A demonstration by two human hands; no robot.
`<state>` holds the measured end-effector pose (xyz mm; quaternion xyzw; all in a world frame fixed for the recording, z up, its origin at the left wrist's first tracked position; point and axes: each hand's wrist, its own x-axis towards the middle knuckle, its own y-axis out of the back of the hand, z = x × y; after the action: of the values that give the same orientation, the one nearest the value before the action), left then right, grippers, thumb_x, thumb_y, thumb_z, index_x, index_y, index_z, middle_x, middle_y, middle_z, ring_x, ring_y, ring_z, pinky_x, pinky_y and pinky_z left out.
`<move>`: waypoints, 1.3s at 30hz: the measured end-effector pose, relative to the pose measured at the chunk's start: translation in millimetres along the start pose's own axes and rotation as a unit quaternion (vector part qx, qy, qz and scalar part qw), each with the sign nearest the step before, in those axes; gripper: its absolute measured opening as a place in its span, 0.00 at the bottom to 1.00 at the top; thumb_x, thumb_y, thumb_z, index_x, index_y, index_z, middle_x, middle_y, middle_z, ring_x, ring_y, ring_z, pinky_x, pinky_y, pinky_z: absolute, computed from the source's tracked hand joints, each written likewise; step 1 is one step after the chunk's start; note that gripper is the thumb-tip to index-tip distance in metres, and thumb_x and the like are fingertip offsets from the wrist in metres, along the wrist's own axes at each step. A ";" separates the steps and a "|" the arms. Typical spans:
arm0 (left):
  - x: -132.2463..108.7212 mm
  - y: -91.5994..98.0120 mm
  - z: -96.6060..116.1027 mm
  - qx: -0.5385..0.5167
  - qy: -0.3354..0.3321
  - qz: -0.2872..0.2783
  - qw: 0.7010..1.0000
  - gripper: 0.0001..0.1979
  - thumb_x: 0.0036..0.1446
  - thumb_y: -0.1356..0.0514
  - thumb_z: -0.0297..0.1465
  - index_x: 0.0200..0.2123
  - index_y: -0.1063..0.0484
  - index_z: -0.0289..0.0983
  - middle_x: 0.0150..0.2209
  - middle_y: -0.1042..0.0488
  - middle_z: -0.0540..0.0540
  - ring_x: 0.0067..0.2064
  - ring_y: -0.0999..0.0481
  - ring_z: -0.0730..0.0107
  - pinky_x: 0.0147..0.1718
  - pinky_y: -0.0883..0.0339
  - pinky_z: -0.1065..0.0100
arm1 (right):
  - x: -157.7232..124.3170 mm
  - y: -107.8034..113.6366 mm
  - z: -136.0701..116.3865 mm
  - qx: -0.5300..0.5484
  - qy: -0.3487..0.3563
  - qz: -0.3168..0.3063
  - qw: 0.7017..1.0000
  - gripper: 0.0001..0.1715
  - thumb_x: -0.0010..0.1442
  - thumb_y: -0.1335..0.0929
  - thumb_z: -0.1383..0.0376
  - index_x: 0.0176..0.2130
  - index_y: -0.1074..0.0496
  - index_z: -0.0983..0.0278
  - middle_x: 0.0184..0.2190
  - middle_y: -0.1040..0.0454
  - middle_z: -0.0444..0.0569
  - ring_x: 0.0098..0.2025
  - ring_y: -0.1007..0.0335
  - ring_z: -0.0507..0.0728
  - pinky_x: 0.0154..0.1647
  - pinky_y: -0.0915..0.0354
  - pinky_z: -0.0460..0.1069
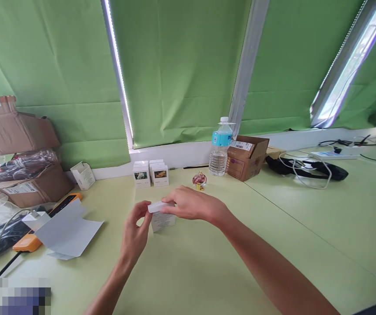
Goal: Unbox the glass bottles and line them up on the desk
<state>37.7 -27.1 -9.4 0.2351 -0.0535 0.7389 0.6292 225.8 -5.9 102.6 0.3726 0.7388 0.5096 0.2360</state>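
White card makes one small printed box (163, 222), held over the pale green table (207, 271); I cannot tell if its bottom touches down. The bare left hand (136, 229) pinches the left end of its top between finger and thumb. The bare right hand (191, 204) pinches the right end. Behind them are two rows of small white picture boxes (142, 177) (the two front ones show flowers, one white, one yellow). To the right of those are one round pink glass bottle with a gold cap (199, 179), one clear plastic water bottle with a blue label (219, 155) and one brown cardboard box (248, 159).
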 end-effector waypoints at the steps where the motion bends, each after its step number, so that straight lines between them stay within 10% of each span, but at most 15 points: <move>1: -0.6 0.5 0.0 0.004 -0.001 -0.001 1.000 0.14 0.60 0.44 0.41 0.44 0.31 0.40 0.47 0.25 0.44 0.45 0.24 0.63 0.43 0.32 0.65 | -0.2 -0.1 0.1 0.012 -0.004 -0.002 1.000 0.17 0.62 0.36 0.56 0.29 0.29 0.63 0.23 0.32 0.44 0.24 0.40 0.51 0.24 0.53 0.46; 29: 0.3 5.0 -1.7 0.048 -0.037 -0.007 0.998 0.13 0.62 0.44 0.40 0.46 0.25 0.44 0.49 0.24 0.48 0.51 0.27 0.62 0.49 0.34 0.64 | 7.9 -9.2 9.1 0.037 0.000 0.016 0.999 0.22 0.62 0.37 0.61 0.20 0.49 0.63 0.20 0.50 0.40 0.21 0.57 0.49 0.22 0.59 0.47; 39: 1.6 5.5 1.1 0.011 0.009 -0.014 1.000 0.17 0.61 0.44 0.41 0.49 0.26 0.42 0.50 0.24 0.46 0.50 0.26 0.62 0.49 0.35 0.64 | 23.0 -6.1 27.2 0.109 0.036 0.023 0.993 0.13 0.57 0.32 0.57 0.34 0.23 0.63 0.31 0.26 0.46 0.32 0.36 0.52 0.27 0.45 0.44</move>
<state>32.6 -27.2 -6.6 0.2358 -0.0366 0.7327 0.6373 229.6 26.7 87.6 0.3943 0.7894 0.4442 0.1553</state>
